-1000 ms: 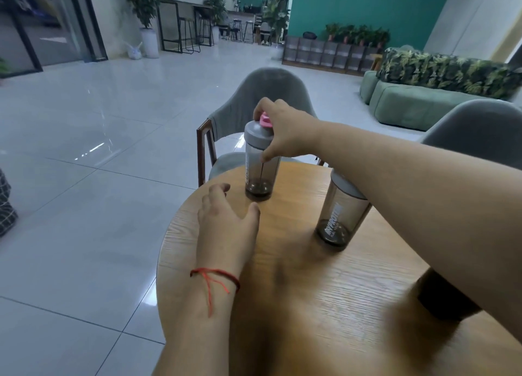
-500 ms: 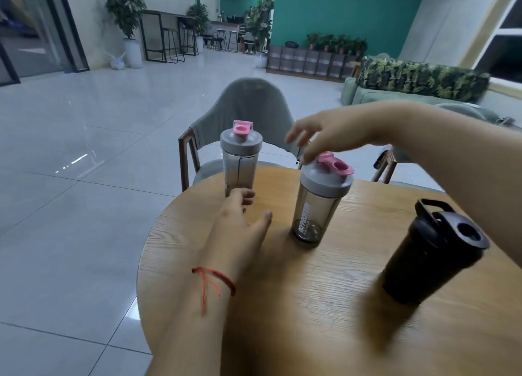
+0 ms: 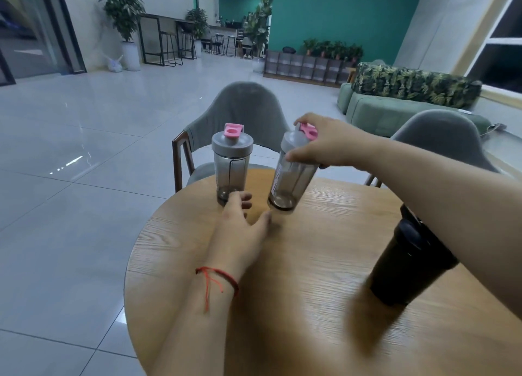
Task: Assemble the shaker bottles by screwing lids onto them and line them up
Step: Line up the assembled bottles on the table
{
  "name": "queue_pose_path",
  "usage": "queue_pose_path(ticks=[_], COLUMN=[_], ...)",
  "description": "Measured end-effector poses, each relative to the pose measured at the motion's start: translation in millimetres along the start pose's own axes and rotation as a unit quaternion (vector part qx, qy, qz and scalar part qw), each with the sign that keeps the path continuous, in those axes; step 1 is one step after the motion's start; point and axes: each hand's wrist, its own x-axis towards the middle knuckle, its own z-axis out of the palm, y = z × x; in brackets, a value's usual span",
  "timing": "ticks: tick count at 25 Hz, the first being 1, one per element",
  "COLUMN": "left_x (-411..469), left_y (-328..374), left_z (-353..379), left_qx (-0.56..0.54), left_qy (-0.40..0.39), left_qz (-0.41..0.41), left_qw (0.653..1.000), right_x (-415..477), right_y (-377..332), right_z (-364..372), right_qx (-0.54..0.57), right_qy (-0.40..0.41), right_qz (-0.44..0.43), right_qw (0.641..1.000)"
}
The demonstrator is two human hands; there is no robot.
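Two smoky clear shaker bottles with grey lids and pink caps stand near the far edge of the round wooden table (image 3: 310, 277). The left bottle (image 3: 231, 165) is upright. My right hand (image 3: 324, 142) grips the lid of the second bottle (image 3: 291, 175), which leans to the right. My left hand (image 3: 243, 229) lies flat on the table, fingers spread, fingertips at the base of the left bottle. A black shaker bottle (image 3: 406, 262) with its lid on stands at the right, partly hidden by my right forearm.
Two grey chairs, one (image 3: 240, 113) behind the bottles and one (image 3: 440, 138) at the right, stand at the far side of the table. Beyond are a tiled floor, a green sofa (image 3: 395, 113) and plants.
My right hand left the left bottle's lid, crossed to the second bottle and closed on its lid, and the bottle now tilts. My left hand stays on the table.
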Motion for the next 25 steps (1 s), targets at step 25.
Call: queue_pose_path(ticks=[25], left_x=[13.4], left_y=[-20.7], left_z=[-14.3], left_qx=[0.028], left_qy=[0.005], left_qz=[-0.040], left_qw=[0.999], right_x=[76.6], right_y=[-13.2], right_z=[58.2], right_qx=[-0.058], right_qy=[-0.016], right_qz=[-0.013], right_qw=[0.998])
